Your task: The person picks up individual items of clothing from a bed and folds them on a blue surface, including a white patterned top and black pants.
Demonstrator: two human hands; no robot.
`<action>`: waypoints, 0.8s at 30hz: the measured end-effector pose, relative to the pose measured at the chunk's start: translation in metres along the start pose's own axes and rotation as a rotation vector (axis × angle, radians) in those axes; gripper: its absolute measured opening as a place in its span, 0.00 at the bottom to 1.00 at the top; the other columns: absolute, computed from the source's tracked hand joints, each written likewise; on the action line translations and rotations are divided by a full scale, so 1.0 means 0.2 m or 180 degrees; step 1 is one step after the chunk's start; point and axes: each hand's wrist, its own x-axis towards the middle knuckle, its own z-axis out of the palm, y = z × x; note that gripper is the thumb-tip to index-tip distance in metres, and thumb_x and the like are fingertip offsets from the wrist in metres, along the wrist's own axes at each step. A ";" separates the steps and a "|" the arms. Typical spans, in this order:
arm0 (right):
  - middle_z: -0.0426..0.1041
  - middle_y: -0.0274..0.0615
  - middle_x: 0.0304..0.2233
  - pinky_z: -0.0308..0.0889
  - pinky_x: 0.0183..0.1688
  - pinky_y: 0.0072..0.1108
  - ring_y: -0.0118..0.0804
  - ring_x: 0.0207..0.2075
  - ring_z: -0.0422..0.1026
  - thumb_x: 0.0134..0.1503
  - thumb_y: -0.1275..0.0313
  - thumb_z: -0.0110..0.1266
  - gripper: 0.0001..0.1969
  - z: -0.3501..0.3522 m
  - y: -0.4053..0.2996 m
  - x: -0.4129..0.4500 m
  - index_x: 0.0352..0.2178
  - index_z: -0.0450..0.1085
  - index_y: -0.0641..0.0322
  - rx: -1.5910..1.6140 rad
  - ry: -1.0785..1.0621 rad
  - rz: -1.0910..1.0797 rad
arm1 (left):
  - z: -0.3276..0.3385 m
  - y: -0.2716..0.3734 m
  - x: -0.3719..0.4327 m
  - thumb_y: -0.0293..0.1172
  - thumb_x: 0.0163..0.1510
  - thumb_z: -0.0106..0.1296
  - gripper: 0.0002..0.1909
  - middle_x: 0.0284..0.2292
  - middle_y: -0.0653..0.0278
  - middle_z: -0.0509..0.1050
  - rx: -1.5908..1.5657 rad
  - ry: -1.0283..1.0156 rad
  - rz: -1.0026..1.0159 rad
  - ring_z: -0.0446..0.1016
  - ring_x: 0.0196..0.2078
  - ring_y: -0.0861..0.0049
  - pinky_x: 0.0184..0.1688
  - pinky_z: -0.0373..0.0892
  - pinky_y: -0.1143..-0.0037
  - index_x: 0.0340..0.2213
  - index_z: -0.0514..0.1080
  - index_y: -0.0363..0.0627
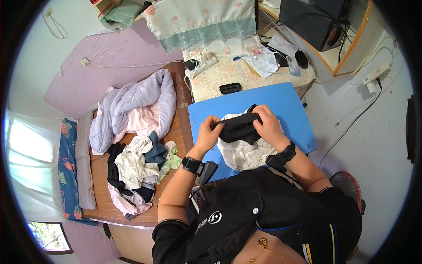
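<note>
A black piece of cloth (pixel 240 128), perhaps part of a garment, is stretched between my two hands. My left hand (pixel 210 132) pinches its left end between thumb and fingers. At the other end, my right hand (pixel 267 124) grips its upper right edge. Beneath it lies a white garment with dark looping line drawings (pixel 242 155), spread on a blue tabletop (pixel 204 114). Whether the black cloth is joined to the white garment cannot be told. Both wrists wear black straps with small devices.
Left of the blue tabletop, a bed with a brown mat (pixel 99 171) bears a pile of clothes (pixel 132 165) and a lavender quilt (pixel 132 102). Beyond the tabletop, a cloth-covered desk (pixel 207 85) holds a black case (pixel 230 88), a power strip (pixel 206 66) and papers. A fan (pixel 346 184) stands at right.
</note>
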 end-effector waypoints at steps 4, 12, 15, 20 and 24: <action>0.67 0.44 0.27 0.62 0.33 0.24 0.42 0.30 0.67 0.47 0.72 0.49 0.08 -0.07 0.04 0.03 0.26 0.69 0.67 0.0836 -0.0814 0.0607 | -0.07 -0.01 -0.04 0.21 0.47 0.42 0.03 0.22 0.66 0.68 0.1506 -0.0162 0.0262 0.67 0.24 0.84 0.26 0.64 0.83 0.27 0.64 0.36; 0.67 0.43 0.26 0.62 0.31 0.23 0.40 0.29 0.67 0.51 0.67 0.45 0.11 -0.10 0.04 0.05 0.25 0.69 0.66 -0.0794 -0.0658 0.0535 | -0.14 -0.02 -0.06 0.20 0.48 0.38 0.08 0.23 0.57 0.71 0.0143 -0.0518 -0.0997 0.72 0.22 0.74 0.23 0.69 0.80 0.32 0.63 0.34; 0.69 0.38 0.25 0.61 0.26 0.14 0.26 0.23 0.67 0.55 0.66 0.39 0.14 -0.17 -0.02 0.11 0.30 0.70 0.64 0.2356 -0.2081 0.1432 | -0.29 -0.09 -0.07 0.21 0.50 0.38 0.09 0.27 0.61 0.70 -0.0408 -0.0258 -0.0848 0.71 0.24 0.77 0.25 0.68 0.80 0.34 0.64 0.36; 0.69 0.39 0.23 0.62 0.26 0.15 0.27 0.23 0.68 0.54 0.64 0.42 0.15 -0.24 0.41 0.06 0.32 0.68 0.67 0.1868 -0.0716 0.1840 | -0.57 -0.26 -0.15 0.20 0.48 0.36 0.12 0.26 0.63 0.69 -0.1026 0.1107 -0.1326 0.69 0.27 0.76 0.28 0.68 0.79 0.35 0.65 0.35; 0.70 0.48 0.24 0.63 0.30 0.26 0.40 0.26 0.69 0.44 0.60 0.54 0.18 -0.01 0.76 -0.25 0.27 0.66 0.68 0.0247 -0.0917 0.2257 | -0.60 -0.42 -0.17 0.23 0.48 0.41 0.10 0.27 0.66 0.66 -0.0092 0.1830 -0.0941 0.67 0.26 0.81 0.29 0.65 0.81 0.35 0.64 0.37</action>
